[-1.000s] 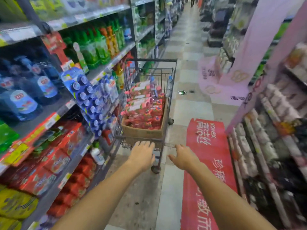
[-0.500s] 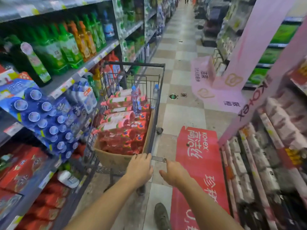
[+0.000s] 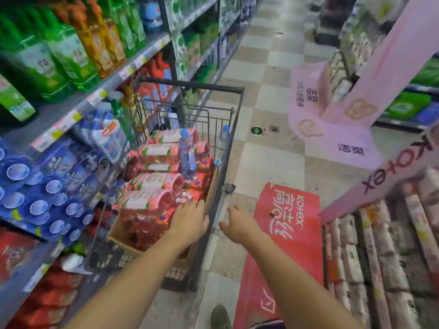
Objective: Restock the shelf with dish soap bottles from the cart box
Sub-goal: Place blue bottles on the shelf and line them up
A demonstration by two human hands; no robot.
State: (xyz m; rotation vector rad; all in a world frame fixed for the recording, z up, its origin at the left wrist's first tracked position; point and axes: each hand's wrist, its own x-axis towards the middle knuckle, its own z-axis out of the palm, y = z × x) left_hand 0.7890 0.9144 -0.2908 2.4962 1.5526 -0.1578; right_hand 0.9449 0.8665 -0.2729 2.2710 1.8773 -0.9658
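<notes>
1. Aisle of a shop, seen from a camera worn on a person's head and looking down along both bare forearms toward a wire shopping cart (image 3: 234, 119).
2. The cart is standing just beside the shelving on the left, and its handle bar (image 3: 222, 205) is lying at the near right corner.
3. A brown cardboard box (image 3: 121, 236) is sitting inside the cart, and it is holding pink and red dish soap bottles (image 3: 154, 181) lying on their sides in stacked rows.
4. Two clear water bottles with blue caps (image 3: 187, 155) are standing upright in the cart, one on top of the soap bottles and one against the right wire wall.
5. The left hand (image 3: 190, 222) is reaching over the near edge of the box, fingers straight and spread, hovering at or resting on the nearest soap bottles; it is not gripping anything.
6. The right hand (image 3: 237, 224) is sitting just right of the handle bar with fingers loosely extended, grasping nothing; whether the fingertips are touching the bar I cannot tell.
7. The left shelf unit (image 3: 114, 79) is carrying green and orange bottles (image 3: 78, 43) on its upper level, blue multipacks (image 3: 47, 186) below, and red packs lower still.
8. A red floor mat with white lettering (image 3: 285, 233) is lying on the checkered tile floor (image 3: 261, 103) to the right of the cart.
9. A pink display stand (image 3: 344, 110) is rising on the right, above shelves of pale wrapped packs (image 3: 392, 257).
10. The toe of a dark shoe (image 3: 219, 317) is showing at the bottom edge.
</notes>
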